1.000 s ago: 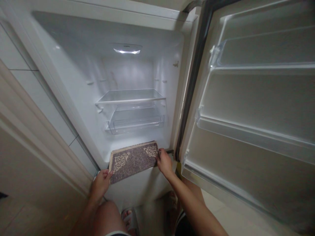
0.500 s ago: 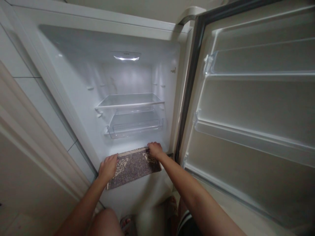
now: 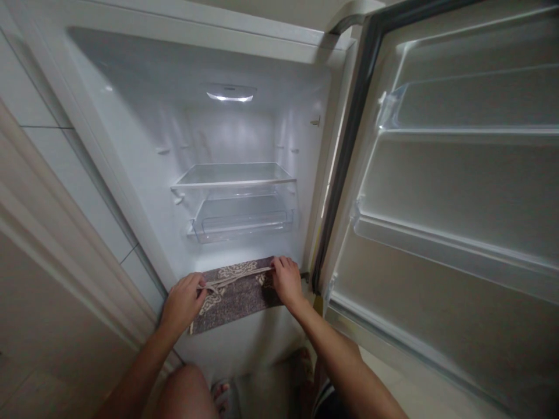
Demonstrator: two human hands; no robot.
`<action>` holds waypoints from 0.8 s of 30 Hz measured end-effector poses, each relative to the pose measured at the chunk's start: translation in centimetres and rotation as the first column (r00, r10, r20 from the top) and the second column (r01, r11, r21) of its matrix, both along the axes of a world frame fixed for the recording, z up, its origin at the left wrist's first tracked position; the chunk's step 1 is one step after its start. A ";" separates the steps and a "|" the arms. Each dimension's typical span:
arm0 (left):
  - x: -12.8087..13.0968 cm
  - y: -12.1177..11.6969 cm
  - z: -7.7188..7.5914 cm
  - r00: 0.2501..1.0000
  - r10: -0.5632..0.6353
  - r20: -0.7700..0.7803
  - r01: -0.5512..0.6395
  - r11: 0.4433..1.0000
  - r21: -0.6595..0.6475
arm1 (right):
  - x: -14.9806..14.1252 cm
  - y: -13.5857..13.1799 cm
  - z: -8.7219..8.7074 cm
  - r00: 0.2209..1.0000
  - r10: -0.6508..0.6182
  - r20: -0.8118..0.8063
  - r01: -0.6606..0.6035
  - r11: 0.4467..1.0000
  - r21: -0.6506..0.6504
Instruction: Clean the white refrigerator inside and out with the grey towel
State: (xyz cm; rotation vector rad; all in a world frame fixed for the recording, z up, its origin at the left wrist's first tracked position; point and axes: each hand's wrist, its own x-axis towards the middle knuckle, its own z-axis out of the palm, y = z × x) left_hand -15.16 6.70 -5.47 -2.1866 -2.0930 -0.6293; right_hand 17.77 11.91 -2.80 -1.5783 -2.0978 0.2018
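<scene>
Mat (image 3: 238,299): woven, dark with pale scrollwork, draped at the fridge's (image 3: 105,35) lower front edge, pale hem across its middle. Beyond it, a clear plastic drawer (image 3: 244,224) with a rounded rim, nothing visible inside, under a flat glass shelf (image 3: 236,173). Clear bins (image 3: 437,247) line the ribbed door (image 3: 458,180) at right. Left hand (image 3: 182,302): fingers curled, pinching the hem's left end. Right hand (image 3: 287,282): fingers bent together, pinching its right end.

A purplish-gray fabric mat with beige scrollwork (image 3: 244,302) drapes over the front lower edge of an open white refrigerator (image 3: 146,192). Its pale edging runs crosswise in a wrinkled line, the near part hanging down outside.
</scene>
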 end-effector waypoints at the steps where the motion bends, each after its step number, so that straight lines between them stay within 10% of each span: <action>1: -0.2 -0.8 -0.1 0.998 -0.020 0.062 0.020 1.000 0.006 | 0.7 -0.8 -0.2 0.999 0.013 -0.048 -0.013 1.000 0.006; 7: -0.8 -6.0 -0.1 0.765 0.017 0.644 -0.096 0.991 0.088 | 3.8 -4.1 -1.3 0.927 0.058 -0.369 -0.051 0.998 0.029; 13: 1.3 -9.3 1.1 0.481 0.058 0.875 -0.324 0.939 0.116 | 4.7 -4.8 -2.1 0.526 0.064 -0.848 -0.054 0.998 0.042; 24: 3.5 -9.9 1.8 0.549 -0.011 0.836 -0.337 0.912 0.234 | 5.7 -5.0 -3.0 0.530 0.007 -0.848 0.008 1.000 0.013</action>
